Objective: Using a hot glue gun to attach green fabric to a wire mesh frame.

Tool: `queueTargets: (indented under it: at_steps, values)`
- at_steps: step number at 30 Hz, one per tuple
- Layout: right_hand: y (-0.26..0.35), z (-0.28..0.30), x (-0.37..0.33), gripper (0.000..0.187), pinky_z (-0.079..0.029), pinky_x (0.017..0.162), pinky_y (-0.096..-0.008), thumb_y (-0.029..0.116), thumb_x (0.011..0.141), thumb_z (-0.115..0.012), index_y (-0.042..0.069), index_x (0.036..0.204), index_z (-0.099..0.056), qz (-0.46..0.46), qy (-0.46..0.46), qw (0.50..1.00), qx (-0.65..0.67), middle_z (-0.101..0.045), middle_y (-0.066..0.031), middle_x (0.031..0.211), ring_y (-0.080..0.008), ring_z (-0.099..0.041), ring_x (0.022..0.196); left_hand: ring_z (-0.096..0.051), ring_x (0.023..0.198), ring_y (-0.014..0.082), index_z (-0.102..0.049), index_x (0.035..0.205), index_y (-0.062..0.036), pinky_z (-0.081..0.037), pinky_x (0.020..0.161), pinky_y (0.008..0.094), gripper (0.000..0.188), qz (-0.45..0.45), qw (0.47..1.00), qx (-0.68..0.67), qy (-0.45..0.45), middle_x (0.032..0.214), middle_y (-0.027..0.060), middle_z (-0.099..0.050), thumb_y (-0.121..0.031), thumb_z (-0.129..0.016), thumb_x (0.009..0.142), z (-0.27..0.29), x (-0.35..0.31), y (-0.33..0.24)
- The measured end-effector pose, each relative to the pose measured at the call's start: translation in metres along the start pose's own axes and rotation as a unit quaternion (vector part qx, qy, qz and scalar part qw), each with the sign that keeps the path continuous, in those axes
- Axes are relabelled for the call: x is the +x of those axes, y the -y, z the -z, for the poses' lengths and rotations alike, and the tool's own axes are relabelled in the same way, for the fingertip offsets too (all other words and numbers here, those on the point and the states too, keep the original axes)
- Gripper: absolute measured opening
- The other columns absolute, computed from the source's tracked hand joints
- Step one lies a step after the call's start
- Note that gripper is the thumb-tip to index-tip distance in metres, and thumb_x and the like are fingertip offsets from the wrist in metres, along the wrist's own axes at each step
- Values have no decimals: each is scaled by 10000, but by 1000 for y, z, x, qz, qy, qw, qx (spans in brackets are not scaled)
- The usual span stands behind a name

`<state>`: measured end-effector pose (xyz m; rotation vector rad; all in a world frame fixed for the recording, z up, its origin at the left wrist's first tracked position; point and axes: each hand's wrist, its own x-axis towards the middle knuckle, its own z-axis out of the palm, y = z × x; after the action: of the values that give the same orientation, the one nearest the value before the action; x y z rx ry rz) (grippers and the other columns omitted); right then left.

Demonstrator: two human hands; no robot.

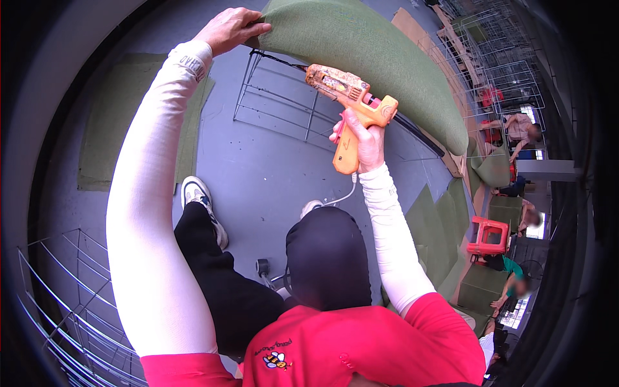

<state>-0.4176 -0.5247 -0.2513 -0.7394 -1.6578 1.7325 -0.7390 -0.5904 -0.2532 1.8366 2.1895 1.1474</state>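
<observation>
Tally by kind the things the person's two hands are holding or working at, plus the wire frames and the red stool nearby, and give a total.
Glue gun, orange, in the right hand: 1
Green fabric panel, gripped by the left hand: 1
Wire frames: 2
Red stool: 1
Total: 5

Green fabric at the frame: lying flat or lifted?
Lifted: left hand holds the green fabric edge up off the wire frame.

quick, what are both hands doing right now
left hand: closed, gripping the edge of the green fabric panel
right hand: closed around the handle of the orange glue gun
</observation>
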Motion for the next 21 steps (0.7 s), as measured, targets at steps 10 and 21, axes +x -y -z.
queueTargets:
  at_steps: [10,21]
  values:
    - [-8,3,1,358,-536,516,-325,276,851,-630,-21,1017,-517,-22,-3,1000,11,-546,-85,809,-177,-589,628,-487,558,192,-564,833,25,-403,576,344,444,-1,1000,4,10,630,116,-520,-412,-524,899,-2,3,3]
    - [-9,-4,6,377,-537,519,-327,294,843,-641,-15,1018,-515,-18,3,999,29,-545,-84,799,-176,-590,624,-498,572,201,-559,854,36,-412,594,347,441,1,1000,2,15,641,127,-534,-402,-529,898,-2,4,3]
